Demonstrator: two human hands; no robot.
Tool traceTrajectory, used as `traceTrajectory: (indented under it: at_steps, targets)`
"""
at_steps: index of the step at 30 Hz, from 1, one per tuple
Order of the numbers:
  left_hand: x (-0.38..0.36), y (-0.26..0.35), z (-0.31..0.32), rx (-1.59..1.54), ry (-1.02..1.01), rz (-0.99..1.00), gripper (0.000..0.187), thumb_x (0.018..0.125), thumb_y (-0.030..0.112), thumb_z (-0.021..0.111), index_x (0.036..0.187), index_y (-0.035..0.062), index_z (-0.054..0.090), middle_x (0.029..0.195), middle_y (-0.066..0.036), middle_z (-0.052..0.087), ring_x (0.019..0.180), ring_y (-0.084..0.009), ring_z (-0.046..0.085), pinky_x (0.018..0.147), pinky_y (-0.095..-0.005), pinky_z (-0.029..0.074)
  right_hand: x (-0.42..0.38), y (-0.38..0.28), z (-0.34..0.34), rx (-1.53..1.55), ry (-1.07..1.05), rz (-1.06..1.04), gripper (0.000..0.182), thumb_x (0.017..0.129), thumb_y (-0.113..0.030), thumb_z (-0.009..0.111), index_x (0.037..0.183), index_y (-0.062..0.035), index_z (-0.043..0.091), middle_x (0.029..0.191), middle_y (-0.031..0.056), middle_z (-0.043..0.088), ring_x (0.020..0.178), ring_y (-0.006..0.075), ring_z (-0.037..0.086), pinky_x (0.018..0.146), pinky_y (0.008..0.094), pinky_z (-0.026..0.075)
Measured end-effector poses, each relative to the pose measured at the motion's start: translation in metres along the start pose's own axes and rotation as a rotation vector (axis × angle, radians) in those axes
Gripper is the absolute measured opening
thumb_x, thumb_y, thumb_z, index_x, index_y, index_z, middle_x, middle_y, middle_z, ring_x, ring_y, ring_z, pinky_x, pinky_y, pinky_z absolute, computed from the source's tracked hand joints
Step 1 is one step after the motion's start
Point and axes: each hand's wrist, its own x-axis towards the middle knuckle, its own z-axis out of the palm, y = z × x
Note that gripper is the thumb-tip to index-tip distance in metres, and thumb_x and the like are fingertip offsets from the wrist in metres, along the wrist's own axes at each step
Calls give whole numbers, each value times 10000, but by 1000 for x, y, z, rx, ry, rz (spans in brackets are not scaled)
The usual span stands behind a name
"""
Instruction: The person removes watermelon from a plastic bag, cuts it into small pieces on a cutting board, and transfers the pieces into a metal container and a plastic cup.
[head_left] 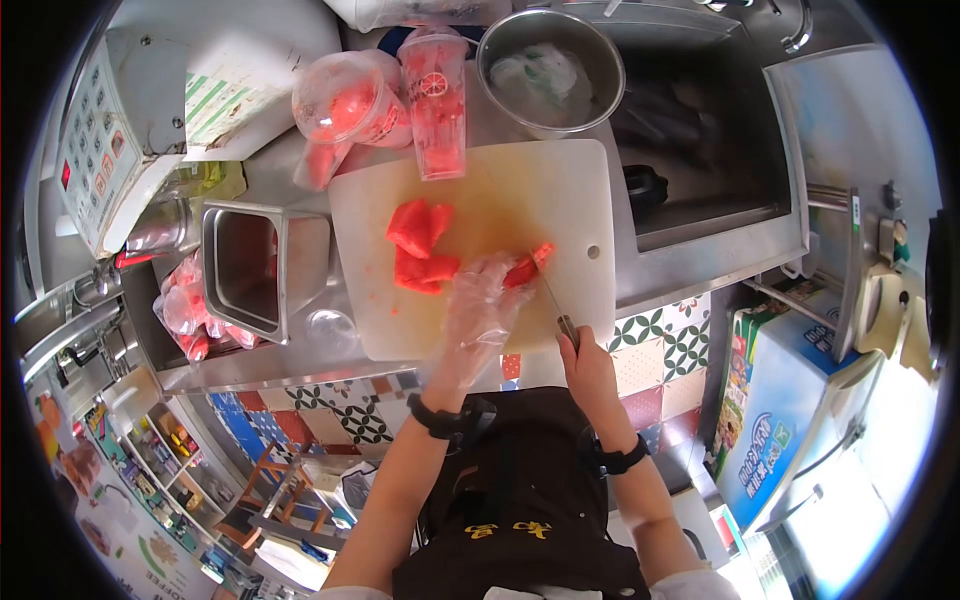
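My left hand (485, 300), in a clear plastic glove, holds a red fruit piece (522, 270) down on the white cutting board (380, 330). My right hand (588, 368) is wrapped round the handle of a knife (553, 297), whose blade tip meets the right end of that piece. More red fruit chunks (415, 240) lie on the board, left of my left hand. Past the board's far edge are a tall clear cup of red fruit (435, 110) and a wide tub (345, 100) with red contents.
A metal bowl (550, 75) with a plastic bag in it stands behind the board, beside a sink (710, 130). Left of the board are an open steel container (265, 270) and bagged red pieces (190, 310). The counter's front edge (260, 378) runs below the board.
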Motion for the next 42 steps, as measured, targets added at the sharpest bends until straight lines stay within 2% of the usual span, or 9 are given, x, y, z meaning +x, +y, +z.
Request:
traceTrajectory:
  at_steps: [3, 6, 15, 18, 22, 24, 33, 38, 42]
  targets:
    - [1, 5, -4, -32, -37, -49, 315, 797, 122, 745, 1077, 46, 622, 1045, -107, 631, 841, -247, 629, 714, -338, 522, -2, -2, 0, 61, 23, -35, 284, 974, -295, 527, 1017, -15, 518, 737, 239, 622, 704, 451, 616, 593, 499, 464]
    - [0, -3, 2, -4, 48, 94, 340, 786, 130, 758, 1084, 44, 619, 1036, -127, 630, 807, -246, 631, 715, -338, 521, -7, -6, 3, 10, -6, -7, 292, 971, -302, 532, 1020, -14, 515, 723, 237, 617, 691, 446, 617, 589, 500, 460]
    - [-10, -1, -19, -195, -93, -137, 585, 773, 150, 785, 1277, 7, 525, 1145, -157, 592, 963, -219, 622, 845, -332, 525, -18, -5, 15, 51, -16, 59, 297, 970, -308, 531, 1020, -15, 516, 730, 248, 612, 698, 459, 601, 581, 500, 454]
    - [-10, 1, -25, -241, -213, -259, 558, 814, 97, 732, 1307, 15, 483, 1257, -159, 527, 1014, -259, 606, 889, -350, 520, -21, -4, 20, 57, 11, 53, 295, 970, -306, 529, 1018, -16, 515, 739, 252, 611, 706, 462, 600, 581, 501, 456]
    - [-13, -10, -22, -342, -194, -169, 578, 808, 68, 727, 1322, 10, 470, 1271, -155, 521, 1053, -239, 597, 934, -349, 506, -31, -8, 27, 132, 84, -23, 301, 971, -311, 525, 1009, -13, 510, 739, 255, 610, 690, 467, 597, 573, 508, 455]
    - [-11, -13, -25, -365, -259, -201, 573, 813, 44, 711, 1329, 4, 465, 1287, -148, 515, 1076, -233, 591, 956, -349, 497, -29, -7, 31, 113, 14, 66, 306, 966, -330, 526, 1023, -30, 503, 772, 263, 622, 733, 477, 603, 621, 536, 467]
    - [-11, -16, -37, -751, -354, -485, 756, 812, -8, 676, 1444, -53, 263, 1480, -209, 333, 1366, -284, 371, 1126, -386, 318, -35, -19, 47, 102, 71, 83, 297, 967, -307, 536, 986, -14, 496, 701, 253, 599, 677, 470, 591, 577, 523, 455]
    - [-19, -21, -51, -660, -324, -341, 805, 824, -8, 650, 1474, -52, 177, 1538, -209, 216, 1435, -298, 226, 1170, -402, 212, -45, -31, 52, 105, 33, 146, 294, 961, -306, 546, 970, -16, 499, 703, 247, 601, 683, 470, 591, 591, 526, 455]
    - [-18, -25, -57, -513, -328, -164, 808, 823, -31, 619, 1485, -36, 157, 1552, -200, 187, 1457, -295, 161, 1185, -394, 155, -48, -20, 67, 65, 163, 16, 334, 954, -373, 557, 925, -45, 498, 612, 211, 589, 591, 428, 610, 522, 499, 480]
